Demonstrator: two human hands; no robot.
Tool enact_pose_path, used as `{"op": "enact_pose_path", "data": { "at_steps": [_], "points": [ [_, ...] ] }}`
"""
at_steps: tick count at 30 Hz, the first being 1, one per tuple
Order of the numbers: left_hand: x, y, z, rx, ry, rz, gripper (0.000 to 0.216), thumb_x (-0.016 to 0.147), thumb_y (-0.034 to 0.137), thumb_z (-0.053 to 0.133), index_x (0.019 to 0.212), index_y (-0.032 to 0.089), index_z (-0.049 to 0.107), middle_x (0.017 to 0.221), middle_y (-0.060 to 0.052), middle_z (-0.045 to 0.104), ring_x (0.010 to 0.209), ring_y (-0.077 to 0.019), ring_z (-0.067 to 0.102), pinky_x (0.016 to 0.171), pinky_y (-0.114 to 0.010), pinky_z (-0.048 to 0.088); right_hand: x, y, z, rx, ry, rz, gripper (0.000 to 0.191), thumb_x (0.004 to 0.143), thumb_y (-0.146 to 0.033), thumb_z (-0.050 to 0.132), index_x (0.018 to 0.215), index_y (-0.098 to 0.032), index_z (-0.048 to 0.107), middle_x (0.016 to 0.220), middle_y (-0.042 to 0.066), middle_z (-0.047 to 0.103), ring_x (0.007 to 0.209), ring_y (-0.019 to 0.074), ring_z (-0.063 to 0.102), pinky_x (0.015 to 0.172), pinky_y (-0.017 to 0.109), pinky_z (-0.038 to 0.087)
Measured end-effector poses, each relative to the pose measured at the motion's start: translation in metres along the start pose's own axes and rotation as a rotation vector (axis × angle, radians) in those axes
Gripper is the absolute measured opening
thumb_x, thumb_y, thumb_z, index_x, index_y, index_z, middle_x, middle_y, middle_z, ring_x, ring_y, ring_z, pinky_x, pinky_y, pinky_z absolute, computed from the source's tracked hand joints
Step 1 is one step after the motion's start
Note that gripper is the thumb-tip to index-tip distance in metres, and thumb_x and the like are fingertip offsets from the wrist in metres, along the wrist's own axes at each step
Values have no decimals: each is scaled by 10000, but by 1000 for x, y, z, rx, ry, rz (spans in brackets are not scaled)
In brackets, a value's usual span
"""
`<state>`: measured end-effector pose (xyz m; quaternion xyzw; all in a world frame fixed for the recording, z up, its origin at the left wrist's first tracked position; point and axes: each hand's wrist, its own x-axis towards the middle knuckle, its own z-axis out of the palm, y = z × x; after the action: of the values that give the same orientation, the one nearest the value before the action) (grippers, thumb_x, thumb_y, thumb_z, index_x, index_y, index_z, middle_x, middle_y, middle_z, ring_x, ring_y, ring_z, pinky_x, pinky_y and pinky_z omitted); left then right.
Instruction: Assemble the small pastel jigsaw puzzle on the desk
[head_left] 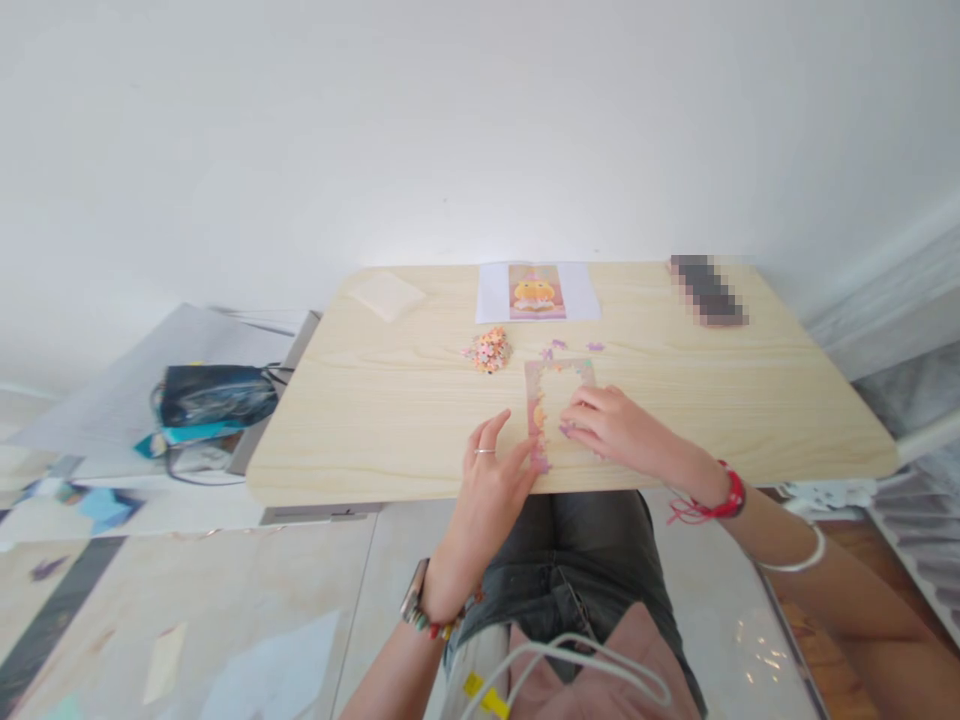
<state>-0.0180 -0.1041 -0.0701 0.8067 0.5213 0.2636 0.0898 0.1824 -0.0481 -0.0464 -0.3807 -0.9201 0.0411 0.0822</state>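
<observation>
A partly assembled jigsaw puzzle (534, 385) lies near the table's front edge, its pieces forming a border around bare wood. My left hand (495, 470) rests at its lower left corner, fingers apart and fingertips touching the border. Over the right side of the border is my right hand (619, 425), its thumb and fingers pinched on a small purple puzzle piece (567, 428). Several loose purple pieces (555, 346) lie just above the border. Left of them sits a heap of mixed puzzle pieces (491, 350). My right hand hides part of the border's right side.
At the back of the table (360, 400) lies a sheet with a printed picture (537, 292) of a yellow figure. A pale flat packet (388, 295) is at the back left, and a blurred dark object (709, 290) at the back right. A black bag (217, 395) stands left of the table.
</observation>
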Motion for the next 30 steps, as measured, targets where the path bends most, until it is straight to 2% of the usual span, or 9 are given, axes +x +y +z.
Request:
{"op": "enact_pose_path", "data": {
  "at_steps": [3, 7, 11, 15, 20, 30],
  "points": [
    [-1, 1, 2, -11, -5, 1, 250, 802, 248, 512, 1042, 234, 580, 1252, -97, 329, 1153, -259, 328, 955, -444, 369, -4, -14, 3, -84, 61, 208, 182, 812, -301, 508, 797, -136, 584, 827, 86, 551, 819, 202, 501, 715, 319, 322],
    [-2, 1, 4, -13, -3, 3, 253, 804, 241, 510, 1048, 233, 577, 1252, -95, 333, 1157, -261, 320, 949, -448, 375, -5, -25, 12, -131, 52, 295, 162, 804, -273, 516, 748, -131, 573, 796, 94, 555, 840, 225, 504, 716, 332, 322],
    [-2, 2, 5, -5, 16, 7, 234, 796, 241, 523, 1020, 228, 589, 1238, -99, 350, 1135, -264, 344, 925, -452, 397, -5, -24, 14, -33, 46, 268, 132, 811, -241, 502, 771, -135, 571, 806, 85, 552, 838, 207, 514, 721, 316, 332],
    [-2, 3, 5, 3, 24, 13, 234, 792, 241, 527, 1019, 233, 587, 1228, -99, 364, 1131, -266, 354, 907, -459, 412, -10, -24, 7, 75, 17, 177, 115, 799, -252, 519, 805, -147, 564, 825, 62, 544, 817, 185, 517, 727, 312, 336],
    [-2, 3, 4, 10, 14, 14, 235, 791, 219, 526, 1018, 226, 587, 1240, -103, 357, 1134, -268, 352, 913, -454, 409, -15, -31, 4, 96, -19, 60, 95, 783, -233, 536, 802, -143, 560, 819, 60, 538, 829, 185, 506, 752, 323, 336],
    [-3, 3, 3, 17, 10, 21, 237, 791, 218, 522, 1020, 213, 585, 1229, -120, 359, 1138, -269, 347, 922, -448, 394, -8, -33, 6, 170, -38, 66, 96, 785, -243, 545, 802, -156, 583, 802, 48, 546, 823, 179, 517, 770, 327, 359]
  ]
}}
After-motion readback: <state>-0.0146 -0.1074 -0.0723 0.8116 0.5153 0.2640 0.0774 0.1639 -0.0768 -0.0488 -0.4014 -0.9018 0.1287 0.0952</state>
